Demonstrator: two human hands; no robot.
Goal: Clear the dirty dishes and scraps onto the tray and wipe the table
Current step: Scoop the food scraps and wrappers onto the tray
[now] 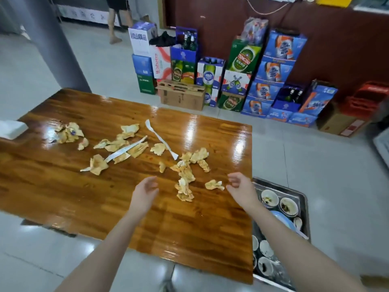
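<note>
Several crumpled, stained paper napkins [185,180] and two white paper strips [160,138] lie scattered across the glossy wooden table [63,186]. My left hand [145,190] hovers above the table just left of a napkin pile, fingers loosely curled, holding nothing. My right hand [240,186] hovers right of a small crumpled napkin [213,184], fingers relaxed and empty. A metal tray [303,199] sits beside the table's right edge, lower down, holding several dirty small bowls [288,206] and a blue plate [282,220]; my right forearm hides part of it.
A white tissue pack [10,128] lies at the table's left edge. Stacked beer cartons [242,57] and cardboard boxes [181,94] line the far wall, with red crates [366,98] at the right. A person's legs [114,22] stand far back on the tiled floor.
</note>
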